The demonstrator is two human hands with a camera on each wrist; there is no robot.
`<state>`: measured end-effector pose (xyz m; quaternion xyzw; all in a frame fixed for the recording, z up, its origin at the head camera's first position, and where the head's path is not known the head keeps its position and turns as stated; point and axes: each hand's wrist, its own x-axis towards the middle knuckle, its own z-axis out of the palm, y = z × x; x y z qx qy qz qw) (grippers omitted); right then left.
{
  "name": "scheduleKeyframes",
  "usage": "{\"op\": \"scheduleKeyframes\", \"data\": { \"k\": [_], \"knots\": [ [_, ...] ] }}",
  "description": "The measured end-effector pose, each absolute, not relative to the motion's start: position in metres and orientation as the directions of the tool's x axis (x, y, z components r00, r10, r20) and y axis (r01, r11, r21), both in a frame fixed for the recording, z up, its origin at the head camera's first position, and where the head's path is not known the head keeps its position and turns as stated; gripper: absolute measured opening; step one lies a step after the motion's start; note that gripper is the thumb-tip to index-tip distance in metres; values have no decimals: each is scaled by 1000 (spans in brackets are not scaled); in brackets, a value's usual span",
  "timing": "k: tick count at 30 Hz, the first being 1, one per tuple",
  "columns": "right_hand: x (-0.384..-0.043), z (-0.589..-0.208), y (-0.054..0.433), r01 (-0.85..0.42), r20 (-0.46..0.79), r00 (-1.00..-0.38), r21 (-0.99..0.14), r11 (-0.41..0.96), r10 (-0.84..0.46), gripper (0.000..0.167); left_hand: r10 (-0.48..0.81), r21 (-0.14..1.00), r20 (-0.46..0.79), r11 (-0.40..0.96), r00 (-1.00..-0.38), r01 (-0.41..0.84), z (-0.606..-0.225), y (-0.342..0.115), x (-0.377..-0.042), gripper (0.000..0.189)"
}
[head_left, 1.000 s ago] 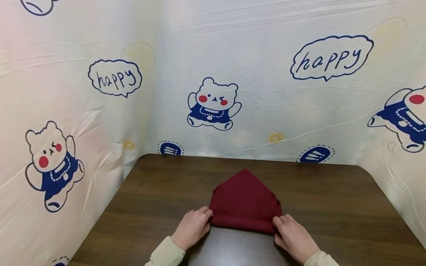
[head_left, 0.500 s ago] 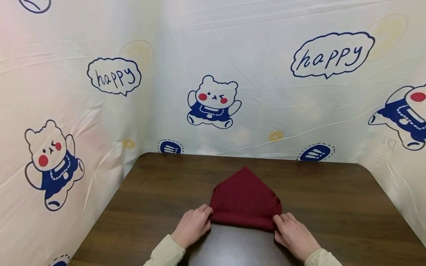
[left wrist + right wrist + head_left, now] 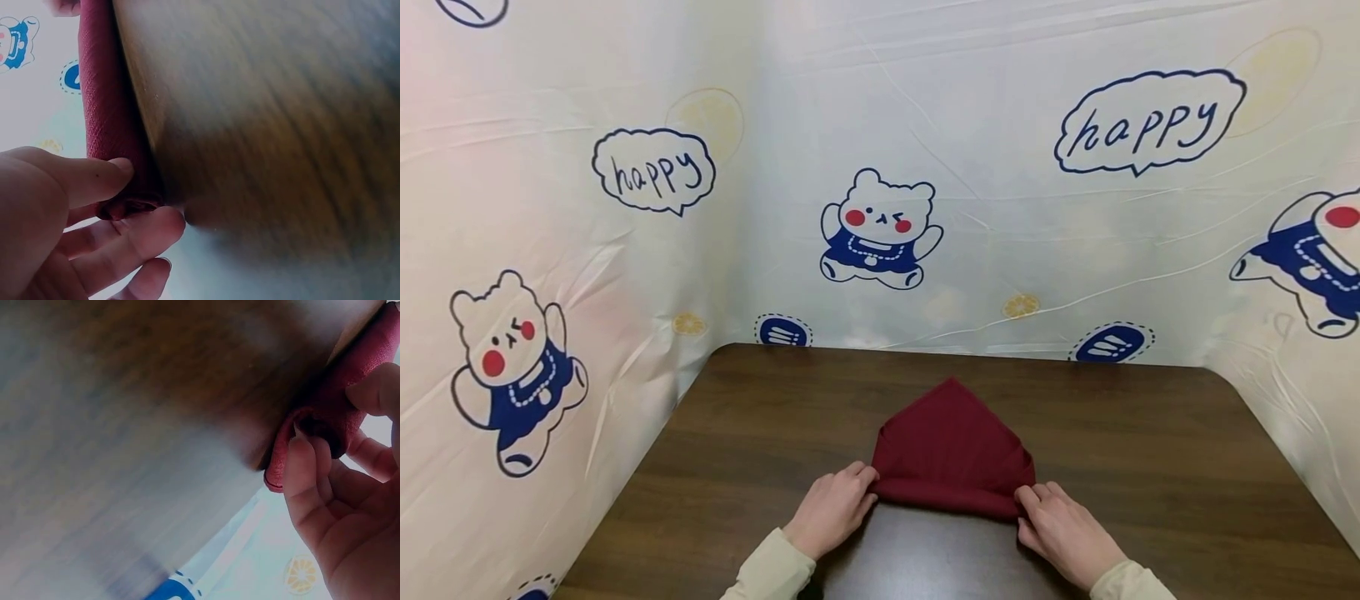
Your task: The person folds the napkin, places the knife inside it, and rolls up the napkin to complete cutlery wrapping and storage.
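A dark red cloth [image 3: 951, 446] lies on the table, its far end folded to a point and its near edge rolled into a tube. At the left end of the roll, my left hand [image 3: 833, 508] pinches the cloth. My right hand [image 3: 1066, 529] grips the opposite end. In the left wrist view the thumb lies on top of the rolled cloth [image 3: 109, 94], with fingers about its end. The right wrist view shows fingers at the hollow end of the roll [image 3: 350, 394], the thumb on its side.
The dark wooden table [image 3: 775, 417] has rounded far corners. Behind it and on both sides hangs a pale curtain [image 3: 1000, 150] printed with bears, speech bubbles and lemon slices.
The hands keep hold of both ends of the roll, and the cloth's near edge appears rolled very slightly farther away. The head view has shifted a little.
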<state>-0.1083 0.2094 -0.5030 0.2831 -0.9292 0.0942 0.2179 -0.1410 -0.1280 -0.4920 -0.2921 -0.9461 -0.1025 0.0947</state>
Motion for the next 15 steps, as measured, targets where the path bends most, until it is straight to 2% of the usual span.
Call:
{"op": "scheduleKeyframes", "data": {
  "k": [6, 15],
  "knots": [
    [-109, -503, 210, -560, 456, -748, -45, 827, -481, 24, 521, 164, 219, 814, -825, 558, -493, -128, -141, 13],
    [-113, -505, 211, -604, 518, -676, 18, 796, -525, 15, 495, 198, 189, 827, -848, 527, -493, -127, -140, 14]
  ]
}}
